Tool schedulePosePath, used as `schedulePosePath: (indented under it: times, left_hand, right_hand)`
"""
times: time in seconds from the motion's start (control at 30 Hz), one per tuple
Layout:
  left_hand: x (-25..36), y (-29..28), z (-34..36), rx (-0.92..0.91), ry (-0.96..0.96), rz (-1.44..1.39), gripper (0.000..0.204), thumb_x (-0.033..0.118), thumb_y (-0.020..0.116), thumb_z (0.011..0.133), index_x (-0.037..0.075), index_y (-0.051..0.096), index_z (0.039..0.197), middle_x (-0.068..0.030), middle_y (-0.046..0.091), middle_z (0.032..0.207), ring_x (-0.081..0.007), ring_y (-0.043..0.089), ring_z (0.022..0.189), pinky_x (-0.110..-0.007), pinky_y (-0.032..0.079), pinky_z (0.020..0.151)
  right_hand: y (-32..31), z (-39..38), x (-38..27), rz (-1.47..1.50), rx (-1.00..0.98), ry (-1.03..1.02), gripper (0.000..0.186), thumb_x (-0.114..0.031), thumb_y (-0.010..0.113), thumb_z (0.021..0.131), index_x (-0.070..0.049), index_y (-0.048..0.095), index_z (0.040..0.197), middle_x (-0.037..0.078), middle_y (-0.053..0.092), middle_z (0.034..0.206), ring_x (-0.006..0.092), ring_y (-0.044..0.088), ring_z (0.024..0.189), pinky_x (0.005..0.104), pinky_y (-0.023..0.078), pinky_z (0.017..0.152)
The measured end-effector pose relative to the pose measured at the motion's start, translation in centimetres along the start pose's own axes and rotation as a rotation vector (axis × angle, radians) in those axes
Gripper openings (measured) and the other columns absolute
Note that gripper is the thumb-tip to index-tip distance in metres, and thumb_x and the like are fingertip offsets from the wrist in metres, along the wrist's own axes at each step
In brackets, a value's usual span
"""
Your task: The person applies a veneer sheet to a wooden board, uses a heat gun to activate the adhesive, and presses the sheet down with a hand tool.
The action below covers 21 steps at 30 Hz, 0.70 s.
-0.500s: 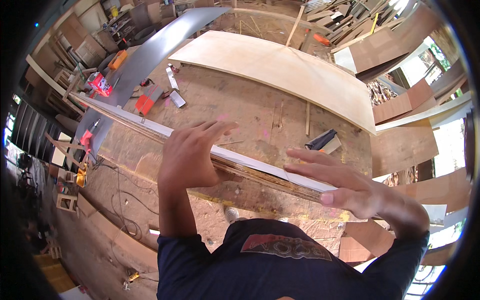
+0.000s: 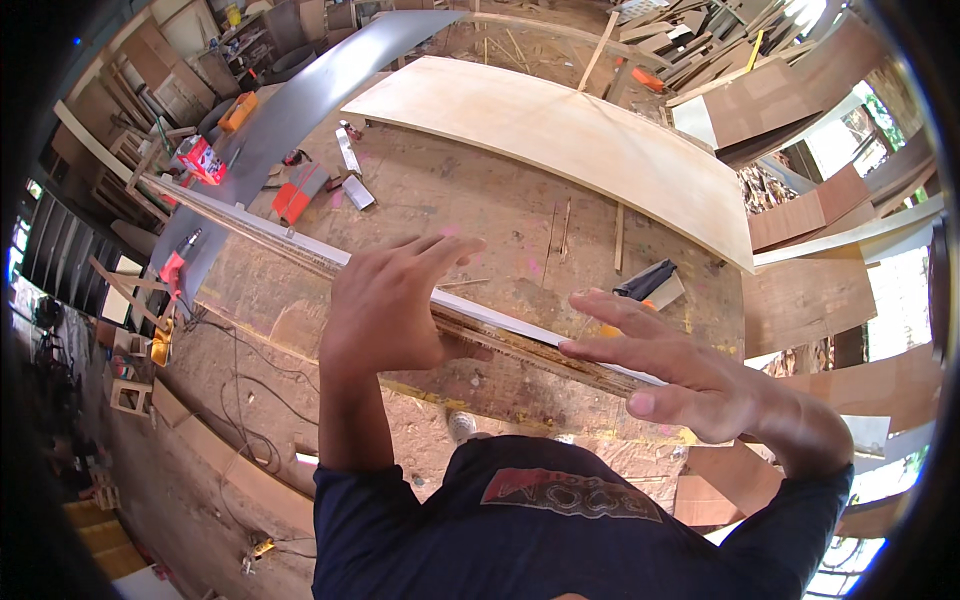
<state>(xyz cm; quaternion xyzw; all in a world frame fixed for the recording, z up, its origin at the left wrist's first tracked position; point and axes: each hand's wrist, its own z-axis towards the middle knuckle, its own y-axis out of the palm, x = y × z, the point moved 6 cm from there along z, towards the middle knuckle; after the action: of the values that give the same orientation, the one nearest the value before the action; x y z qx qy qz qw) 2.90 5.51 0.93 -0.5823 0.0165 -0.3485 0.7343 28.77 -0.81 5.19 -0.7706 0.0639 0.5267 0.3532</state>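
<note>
A long narrow board with a white laminated face (image 2: 300, 243) lies across the worn wooden workbench (image 2: 480, 200), running from upper left to lower right. My left hand (image 2: 385, 300) lies flat on the board near its middle, fingers spread and pointing away from me. My right hand (image 2: 665, 365) hovers flat and open over the board's right part, fingers pointing left; whether it touches the board is unclear. Neither hand holds anything.
A large pale plywood sheet (image 2: 560, 130) lies on the far half of the bench. A grey laminate sheet (image 2: 280, 110) curves at the upper left. Red and orange tools (image 2: 295, 195), a small black-and-orange tool (image 2: 650, 282), wood offcuts and floor cables surround the bench.
Both hands stay over the board; the right hand has shifted slightly, otherwise little differs.
</note>
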Motion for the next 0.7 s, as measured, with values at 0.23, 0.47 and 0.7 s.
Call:
schedulePosePath:
  times: [0.23,0.47,0.7]
  left_hand:
    - [-0.1,-0.2,0.5,0.003,-0.004,0.005,0.093,0.026,0.096,0.051,0.022,0.069,0.141,0.0002,0.077,0.111,-0.0244,0.074,0.102,-0.041,0.053,0.087]
    - [-0.2,-0.2,0.9,-0.003,0.004,-0.003,0.094,0.028,0.096,0.051,0.022,0.069,0.141,0.0008,0.077,0.113,-0.0234,0.074,0.102,-0.04,0.053,0.088]
    - [-0.1,-0.4,1.1,0.007,0.009,0.018,0.096,0.03,0.097,0.05,0.024,0.069,0.142,0.0015,0.077,0.116,-0.0221,0.074,0.103,-0.04,0.051,0.091]
  right_hand:
    - [0.1,0.3,-0.5,-0.317,0.033,-0.064,0.07,-0.045,0.056,0.107,-0.002,0.048,0.162,0.035,0.025,0.173,0.0518,0.013,0.165,0.0616,0.014,0.132]
    - [0.9,1.1,-0.8,-0.677,0.097,-0.038,0.075,-0.046,0.058,0.1,0.0,0.05,0.159,0.036,0.025,0.172,0.0536,0.012,0.164,0.0669,0.008,0.132]
    - [-1.1,0.9,-0.2,-0.78,0.203,0.035,0.075,-0.043,0.062,0.095,-0.009,0.051,0.162,0.029,0.018,0.178,0.052,0.005,0.166,0.0696,0.005,0.131]
